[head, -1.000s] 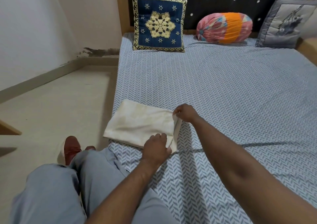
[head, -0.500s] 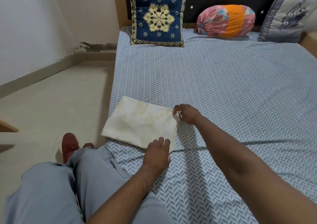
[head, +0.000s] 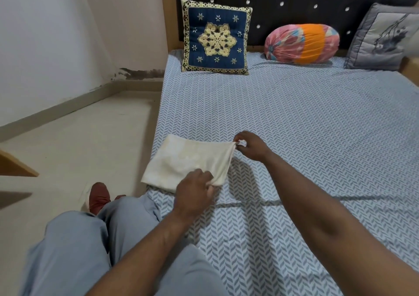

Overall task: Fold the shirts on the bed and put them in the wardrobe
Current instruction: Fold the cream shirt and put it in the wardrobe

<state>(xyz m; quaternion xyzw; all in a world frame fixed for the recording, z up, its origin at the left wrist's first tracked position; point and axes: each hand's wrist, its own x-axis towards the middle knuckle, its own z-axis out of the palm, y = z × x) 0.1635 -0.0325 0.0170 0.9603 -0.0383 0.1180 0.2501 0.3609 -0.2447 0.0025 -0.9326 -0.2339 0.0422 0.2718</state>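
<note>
A cream shirt [head: 188, 161], already folded down to a small rectangle, is lying on the bed [head: 294, 125] close to its left edge, just in front of the person's knees. Both hands are gripping it along its right side. The left hand [head: 195, 189] is curling its fingers round the near right corner and pinching the cloth there. The right hand [head: 251, 146] is pinching the far right corner between fingertips and thumb, so that the corner is bunching into a small point. That right edge is lifting slightly off the sheet while the rest of the shirt is resting flat. Holding the two corners of one edge like this seems meant to keep the layers together and the edge taut, either for one more fold across to the left or for picking the bundle up squarely; which of the two is not clear. The shirt is sitting near the bed's edge, probably because that is within easy reach for someone seated there. A blue cushion [head: 215, 37], a pink and orange bolster [head: 301, 43] and a grey cushion [head: 381, 39] are leaning at the head of the bed, well apart from the shirt. No other shirt is showing, and the wardrobe is not in view.
</note>
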